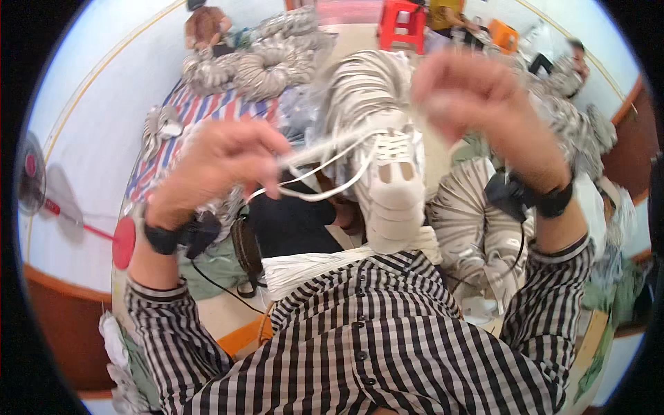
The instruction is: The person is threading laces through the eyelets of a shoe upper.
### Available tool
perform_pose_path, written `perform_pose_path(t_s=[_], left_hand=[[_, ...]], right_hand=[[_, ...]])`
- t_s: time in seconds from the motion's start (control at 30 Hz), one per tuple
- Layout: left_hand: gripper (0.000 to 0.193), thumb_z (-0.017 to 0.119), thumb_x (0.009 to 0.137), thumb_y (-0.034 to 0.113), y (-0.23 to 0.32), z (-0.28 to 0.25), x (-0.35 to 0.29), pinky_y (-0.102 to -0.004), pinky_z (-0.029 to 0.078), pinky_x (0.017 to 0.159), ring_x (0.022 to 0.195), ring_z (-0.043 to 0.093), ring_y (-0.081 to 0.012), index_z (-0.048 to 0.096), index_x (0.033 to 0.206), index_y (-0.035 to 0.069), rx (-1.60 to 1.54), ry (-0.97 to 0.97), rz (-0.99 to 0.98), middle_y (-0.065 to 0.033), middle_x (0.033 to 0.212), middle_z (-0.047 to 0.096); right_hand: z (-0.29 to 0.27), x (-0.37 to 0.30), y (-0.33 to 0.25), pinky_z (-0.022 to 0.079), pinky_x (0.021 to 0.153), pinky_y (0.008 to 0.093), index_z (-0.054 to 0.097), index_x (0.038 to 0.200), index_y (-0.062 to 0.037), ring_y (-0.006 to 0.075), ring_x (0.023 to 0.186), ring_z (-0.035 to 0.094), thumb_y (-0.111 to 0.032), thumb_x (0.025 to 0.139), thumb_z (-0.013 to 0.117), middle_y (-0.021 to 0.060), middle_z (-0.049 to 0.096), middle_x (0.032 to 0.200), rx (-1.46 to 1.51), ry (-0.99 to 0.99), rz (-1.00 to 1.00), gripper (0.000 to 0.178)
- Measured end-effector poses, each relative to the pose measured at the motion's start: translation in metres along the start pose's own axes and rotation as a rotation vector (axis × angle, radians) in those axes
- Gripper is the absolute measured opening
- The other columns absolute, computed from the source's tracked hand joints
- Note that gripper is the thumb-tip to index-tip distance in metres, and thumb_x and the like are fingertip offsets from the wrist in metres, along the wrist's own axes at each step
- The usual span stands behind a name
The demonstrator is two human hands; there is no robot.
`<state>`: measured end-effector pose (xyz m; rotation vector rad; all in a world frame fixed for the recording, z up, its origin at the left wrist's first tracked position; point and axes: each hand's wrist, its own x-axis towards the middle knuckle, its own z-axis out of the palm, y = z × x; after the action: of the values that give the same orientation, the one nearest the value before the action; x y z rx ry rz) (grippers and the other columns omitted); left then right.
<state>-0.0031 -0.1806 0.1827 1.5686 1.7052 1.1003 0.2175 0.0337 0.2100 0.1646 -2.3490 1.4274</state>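
Observation:
In front of my lap a white shoe upper [395, 187] stands toe toward me, with a white lace threaded in crosses through its eyelets. Loose lace [319, 196] loops out from it to the left. My left hand [225, 162] pinches the lace, left of the shoe. Raised at the right of the shoe's top is my right hand [470, 97], fingers curled and blurred by motion; whatever they hold is hidden. Behind the upper runs a curved row of nested white uppers [366, 79]. A bundle of white laces [304, 273] lies across my lap.
More nested shoe uppers [463, 200] stand at my right, and coiled rows [266, 72] rest on a striped sheet [225, 107] at the far left. A red stool [401, 28] is at the back. Other people sit farther off. A fan [32, 173] stands left.

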Motion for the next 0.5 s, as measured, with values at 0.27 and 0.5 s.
perform_pose_path(t_s=[0.27,0.5], left_hand=[[0.043,0.051,0.085,0.002,-0.084,0.085,0.009,-0.0263,0.051,0.068,0.087,0.061,-0.0164,0.044,0.128,0.001,-0.344,-0.006,0.086,-0.0142,0.105,0.062],[0.04,0.042,0.083,0.001,-0.116,0.12,0.029,-0.0259,0.051,0.056,0.065,0.058,-0.0136,0.043,0.123,-0.004,-0.707,-0.051,0.08,-0.0154,0.097,0.062]], right_hand=[[0.096,-0.001,0.082,0.044,0.058,0.042,0.057,0.086,-0.008,0.0339,0.071,0.057,-0.007,0.079,0.058,0.0142,0.056,0.072,-0.554,-0.377,-0.118,0.007],[0.096,-0.01,0.092,0.047,0.059,0.0369,0.057,0.087,-0.0013,0.0333,0.067,0.063,-0.001,0.077,0.061,0.0166,0.063,0.074,-0.483,-0.279,0.168,0.01]])
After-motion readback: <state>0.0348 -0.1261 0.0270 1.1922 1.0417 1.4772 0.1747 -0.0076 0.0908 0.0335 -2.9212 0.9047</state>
